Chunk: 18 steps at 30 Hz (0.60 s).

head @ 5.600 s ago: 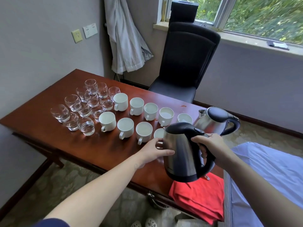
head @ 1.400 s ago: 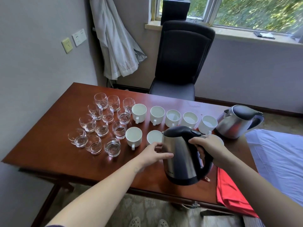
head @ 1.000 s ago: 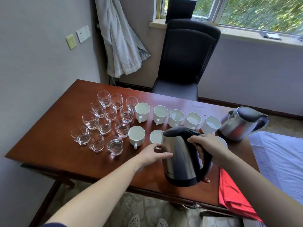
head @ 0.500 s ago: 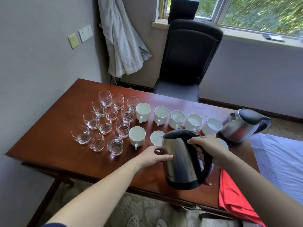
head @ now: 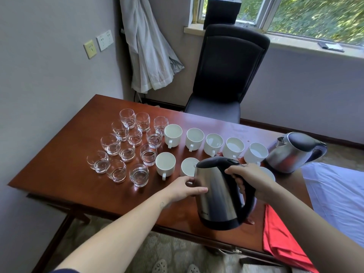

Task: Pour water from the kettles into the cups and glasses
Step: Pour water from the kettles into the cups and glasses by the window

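My right hand (head: 250, 178) grips the black handle of a steel kettle (head: 216, 196), held above the table's near edge, its spout leaning over a white cup (head: 189, 166) in the front row. My left hand (head: 182, 189) rests with straight fingers against the kettle's side. More white cups stand in two rows, among them one (head: 165, 163) to the left. A cluster of several glasses (head: 128, 148) with a little water stands on the left. A second steel kettle (head: 293, 152) stands at the right.
The brown wooden table (head: 59, 174) sits against the left wall. A black chair (head: 226, 75) stands behind it under the window. A red cloth (head: 279, 237) hangs off the table's near right corner, beside a bed with a pale sheet (head: 338, 196).
Since about five seconds ago the kettle has moved left along the front row of cups with both hands on it. Over the last second it has barely shifted.
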Motion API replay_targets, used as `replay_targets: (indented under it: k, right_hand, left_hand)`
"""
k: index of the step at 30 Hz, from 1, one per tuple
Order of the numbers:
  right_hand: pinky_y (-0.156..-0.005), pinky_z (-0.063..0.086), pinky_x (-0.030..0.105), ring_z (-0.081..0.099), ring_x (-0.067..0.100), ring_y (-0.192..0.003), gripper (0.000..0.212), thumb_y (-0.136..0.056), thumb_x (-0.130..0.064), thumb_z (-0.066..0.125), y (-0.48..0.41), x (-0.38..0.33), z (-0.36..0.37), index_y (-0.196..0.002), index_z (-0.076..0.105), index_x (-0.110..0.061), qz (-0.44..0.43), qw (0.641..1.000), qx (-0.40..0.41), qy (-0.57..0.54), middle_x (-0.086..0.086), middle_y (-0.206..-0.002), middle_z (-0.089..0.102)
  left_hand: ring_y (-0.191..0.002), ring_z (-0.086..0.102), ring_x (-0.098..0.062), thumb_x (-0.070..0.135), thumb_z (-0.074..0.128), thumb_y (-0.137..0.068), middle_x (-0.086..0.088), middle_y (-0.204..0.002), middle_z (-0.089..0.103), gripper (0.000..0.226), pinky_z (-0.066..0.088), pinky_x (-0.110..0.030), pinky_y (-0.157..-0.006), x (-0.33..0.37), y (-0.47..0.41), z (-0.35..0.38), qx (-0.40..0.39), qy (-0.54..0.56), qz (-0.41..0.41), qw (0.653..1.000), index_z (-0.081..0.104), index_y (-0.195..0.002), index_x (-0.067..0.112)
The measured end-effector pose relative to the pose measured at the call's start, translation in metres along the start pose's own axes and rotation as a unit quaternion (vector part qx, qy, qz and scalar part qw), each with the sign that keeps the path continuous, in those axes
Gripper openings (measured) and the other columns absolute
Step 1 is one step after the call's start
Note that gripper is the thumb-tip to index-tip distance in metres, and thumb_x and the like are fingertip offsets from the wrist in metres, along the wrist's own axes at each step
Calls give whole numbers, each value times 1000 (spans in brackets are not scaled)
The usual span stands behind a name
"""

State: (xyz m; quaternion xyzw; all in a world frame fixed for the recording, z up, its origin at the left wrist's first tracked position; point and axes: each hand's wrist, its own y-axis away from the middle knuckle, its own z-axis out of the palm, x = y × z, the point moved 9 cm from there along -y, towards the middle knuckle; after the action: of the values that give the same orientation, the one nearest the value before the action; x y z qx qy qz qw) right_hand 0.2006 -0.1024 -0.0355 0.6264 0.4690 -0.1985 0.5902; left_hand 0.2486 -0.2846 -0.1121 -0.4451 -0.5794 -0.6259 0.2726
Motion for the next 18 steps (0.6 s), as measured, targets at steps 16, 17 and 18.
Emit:
replay_targets:
  k: [16,17,18]
  right_hand:
    - [-45,23,25,28,18,-39,32,-83,-14,68,1,3,0,-59,47,-11,9,1000,-7,10,4,-45,36]
    - [-45,24,25,28,18,-39,32,-83,-14,68,1,3,0,-60,47,-11,10,1000,-7,11,4,-45,36]
    - [-45,24,25,28,18,-39,31,-83,-14,68,1,3,0,-60,47,-11,11,1000,-7,11,4,-45,36]
  left_hand:
    - [-87,62,2,23,77,-84,1,-108,67,38,46,-6,-66,2,4,3,-8,14,1,1000,65,-119,13]
    - [-86,62,2,22,77,-85,2,-106,67,36,47,-6,-66,2,4,4,-9,16,0,1000,65,-118,13]
    - [-86,62,2,22,77,-85,3,-106,67,36,47,-6,-66,2,4,4,-9,16,1,1000,66,-118,13]
